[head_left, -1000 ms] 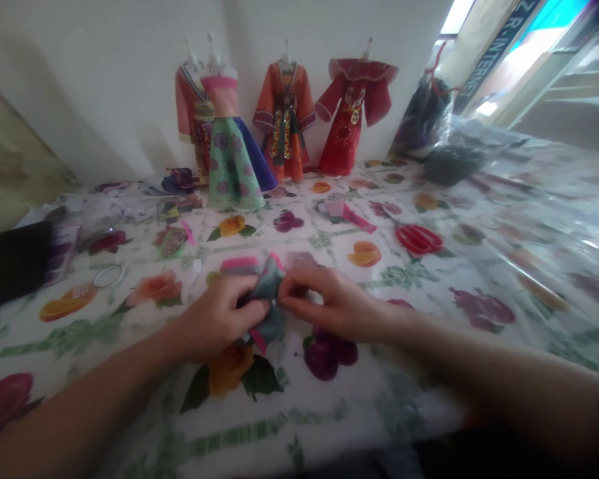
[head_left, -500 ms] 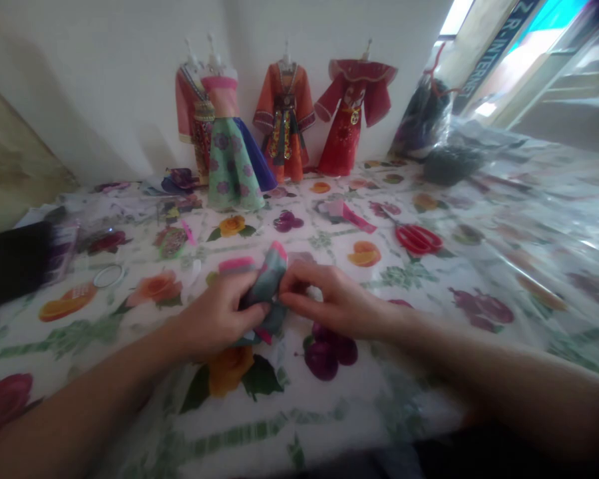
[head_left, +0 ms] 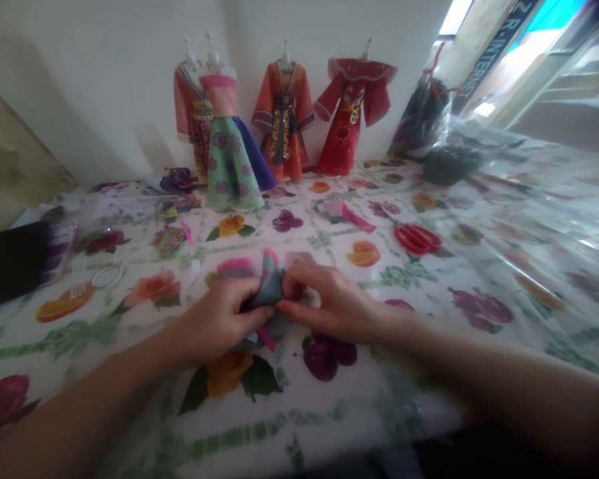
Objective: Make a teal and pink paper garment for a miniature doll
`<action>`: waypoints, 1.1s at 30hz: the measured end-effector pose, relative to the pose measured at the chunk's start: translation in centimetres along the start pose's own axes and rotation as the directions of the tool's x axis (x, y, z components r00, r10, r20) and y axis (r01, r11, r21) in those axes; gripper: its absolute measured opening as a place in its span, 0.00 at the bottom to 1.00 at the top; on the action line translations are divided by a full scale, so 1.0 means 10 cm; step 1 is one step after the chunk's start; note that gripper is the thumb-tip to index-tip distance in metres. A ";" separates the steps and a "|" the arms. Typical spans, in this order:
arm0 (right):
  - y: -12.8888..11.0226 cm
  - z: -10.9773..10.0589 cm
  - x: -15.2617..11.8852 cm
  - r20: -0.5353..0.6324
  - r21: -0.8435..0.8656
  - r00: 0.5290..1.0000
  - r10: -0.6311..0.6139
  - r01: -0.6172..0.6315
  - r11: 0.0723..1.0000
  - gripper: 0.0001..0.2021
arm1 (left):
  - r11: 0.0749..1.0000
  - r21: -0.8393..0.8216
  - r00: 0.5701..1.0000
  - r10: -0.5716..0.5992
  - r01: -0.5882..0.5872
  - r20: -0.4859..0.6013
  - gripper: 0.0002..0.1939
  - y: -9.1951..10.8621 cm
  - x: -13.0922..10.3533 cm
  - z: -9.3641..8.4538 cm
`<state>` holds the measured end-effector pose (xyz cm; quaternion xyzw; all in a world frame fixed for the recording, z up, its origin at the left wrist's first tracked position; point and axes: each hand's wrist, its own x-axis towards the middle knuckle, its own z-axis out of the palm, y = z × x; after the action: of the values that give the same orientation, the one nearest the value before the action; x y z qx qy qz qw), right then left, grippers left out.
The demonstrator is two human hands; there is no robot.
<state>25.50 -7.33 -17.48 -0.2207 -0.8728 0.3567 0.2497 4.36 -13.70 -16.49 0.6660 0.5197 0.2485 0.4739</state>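
Between my two hands, a small grey-green piece of fabric with pink edges (head_left: pixel 270 287) is bunched up above the table. My left hand (head_left: pixel 224 309) is closed on its left side, thumb and fingers pinching the cloth. At its right edge my right hand (head_left: pixel 324 299) is also closed, with the fingertips pressed together on the fabric. Whether a needle or thread is in the right fingertips is too small and blurred to see. Part of the cloth hangs below the left thumb, and some is hidden behind the left fingers.
Doll-sized dresses on stands line the wall, among them a green flowered dress (head_left: pixel 233 159), an orange robe (head_left: pixel 283 120) and a red dress (head_left: pixel 352 120). Red-handled scissors (head_left: pixel 418 239) and a pink scrap (head_left: pixel 357 218) lie beyond my right hand. A dark flat object (head_left: pixel 14 263) is at left.
The fabric's upper tip has dipped and shifted slightly left, and the cloth is folded differently between my fingers. Both hands stay closed on it in nearly the same place.
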 end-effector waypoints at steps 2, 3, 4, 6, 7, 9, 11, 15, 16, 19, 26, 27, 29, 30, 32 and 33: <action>0.00 0.00 0.00 0.008 0.001 1.000 -0.006 0.006 1.000 0.08 | 1.000 0.006 1.000 -0.005 0.005 -0.003 0.09 0.00 0.00 0.00; -0.01 0.00 0.00 0.007 -0.002 1.000 -0.013 0.013 1.000 0.08 | 1.000 0.010 1.000 -0.005 0.005 -0.002 0.09 0.00 0.00 0.00; -0.01 0.00 0.00 0.006 -0.006 1.000 -0.018 0.018 1.000 0.09 | 1.000 0.014 1.000 -0.004 0.004 -0.004 0.10 0.00 -0.01 0.00; 0.00 0.01 0.00 -0.003 -0.019 1.000 -0.026 0.026 0.999 0.11 | 1.000 0.015 1.000 0.000 0.001 -0.004 0.10 0.01 -0.02 0.01; 0.00 0.01 0.00 -0.008 -0.026 1.000 -0.028 0.028 0.999 0.13 | 1.000 0.011 1.000 0.001 -0.001 0.000 0.10 0.01 -0.02 0.01; 0.00 0.01 0.00 -0.018 -0.033 0.999 -0.034 0.034 0.999 0.14 | 1.000 -0.004 1.000 0.002 -0.002 0.015 0.11 0.02 -0.03 0.01; 0.01 0.01 0.00 -0.022 -0.036 0.998 -0.054 0.054 0.998 0.13 | 0.999 -0.032 0.999 0.000 0.001 0.032 0.10 0.03 -0.03 0.01; 0.02 0.00 -0.01 -0.019 -0.038 0.995 -0.099 0.098 0.994 0.11 | 0.996 -0.091 0.999 -0.001 0.005 0.050 0.09 0.02 -0.01 -0.01; 0.01 -0.01 -0.01 -0.019 -0.038 0.995 -0.103 0.102 0.994 0.10 | 0.995 -0.100 0.999 0.000 0.005 0.049 0.08 0.01 -0.01 -0.01; 0.01 -0.01 -0.01 -0.017 -0.042 0.995 -0.101 0.100 0.994 0.08 | 0.993 -0.118 0.999 -0.002 0.007 0.036 0.07 0.00 -0.01 -0.02; 0.00 -0.04 0.00 -0.021 -0.057 0.994 -0.110 0.109 0.992 0.03 | 0.990 -0.139 0.999 -0.030 0.033 0.027 0.06 0.02 0.00 -0.02; 0.00 -0.04 0.00 -0.016 -0.053 0.994 -0.112 0.111 0.992 0.03 | 0.990 -0.138 0.999 -0.038 0.042 0.030 0.06 0.02 0.00 -0.02; 0.01 -0.05 0.00 -0.009 -0.051 0.993 -0.121 0.121 0.991 0.03 | 0.989 -0.139 0.998 -0.051 0.056 0.033 0.06 0.02 0.00 -0.03; 0.01 -0.06 0.00 -0.008 -0.054 0.992 -0.126 0.125 0.991 0.03 | 0.988 -0.144 0.998 -0.052 0.056 0.035 0.06 0.02 0.00 -0.03; 0.01 -0.06 0.00 -0.004 -0.054 0.991 -0.134 0.133 0.990 0.03 | 0.985 -0.163 0.998 -0.043 0.048 0.034 0.06 0.00 0.00 -0.04; 0.02 -0.06 0.00 0.001 -0.054 0.991 -0.137 0.137 0.989 0.03 | 0.984 -0.172 0.999 -0.035 0.040 0.031 0.06 0.00 0.00 -0.04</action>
<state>25.89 -6.93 -17.24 -0.1673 -0.8949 0.3146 0.2688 4.04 -13.60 -16.34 0.6157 0.5021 0.2743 0.5418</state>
